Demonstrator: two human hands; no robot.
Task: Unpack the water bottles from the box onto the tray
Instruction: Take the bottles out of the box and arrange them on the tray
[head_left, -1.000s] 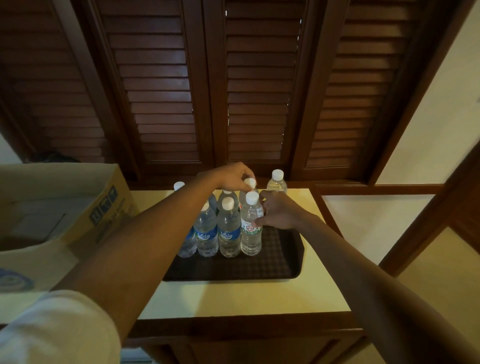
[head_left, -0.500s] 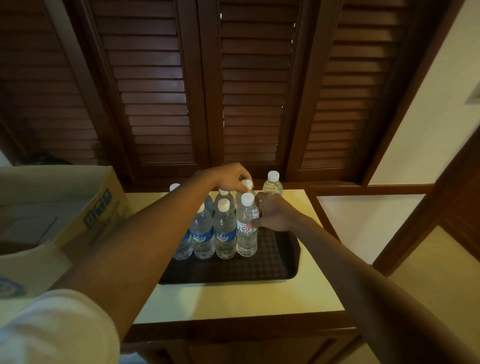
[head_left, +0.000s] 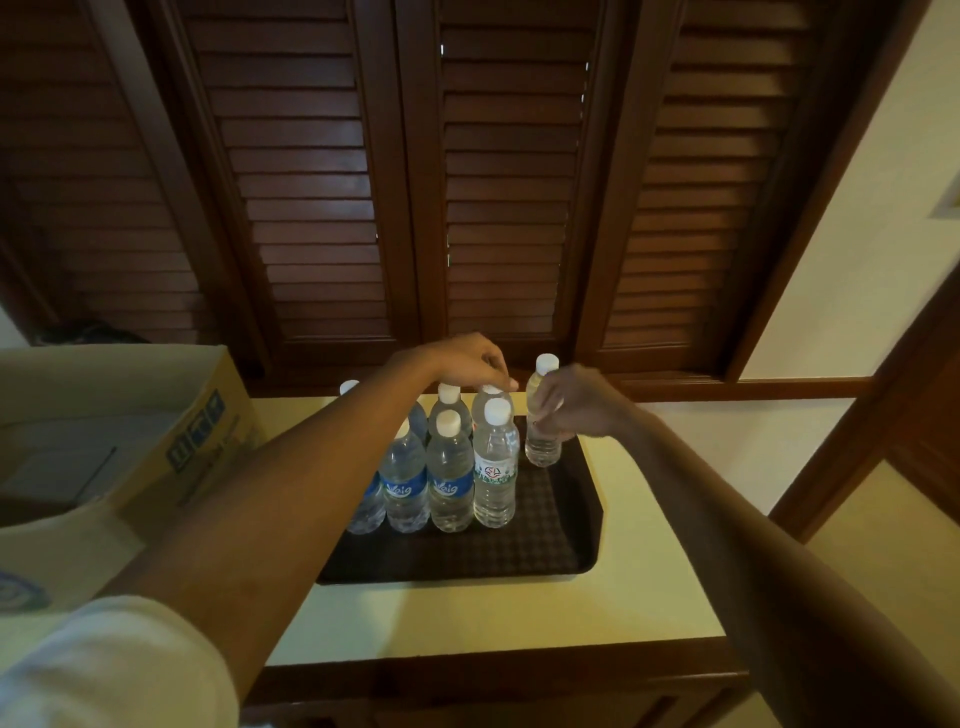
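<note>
Several capped water bottles stand upright in two rows on the left half of a dark brown tray (head_left: 493, 558). The front row has two blue-labelled bottles (head_left: 450, 486) and a green-labelled bottle (head_left: 494, 470). My left hand (head_left: 457, 364) reaches over them, fingertips pinched on the cap of a back-row bottle (head_left: 488, 391). My right hand (head_left: 576, 408) is wrapped around the neck of a clear unlabelled bottle (head_left: 543, 447), which stands upright at the tray's back right. The open cardboard box (head_left: 197, 447) sits to the left, and its inside is mostly hidden.
The tray lies on a cream countertop (head_left: 519, 613) with a dark wood front edge. Dark louvred shutters (head_left: 504, 182) rise right behind the counter. A cream wall and wooden frame stand to the right. The tray's right and front parts are bare.
My right hand has left the green-labelled bottle, shifted right and back, and closed on the clear bottle. My left hand stays on the back-row cap.
</note>
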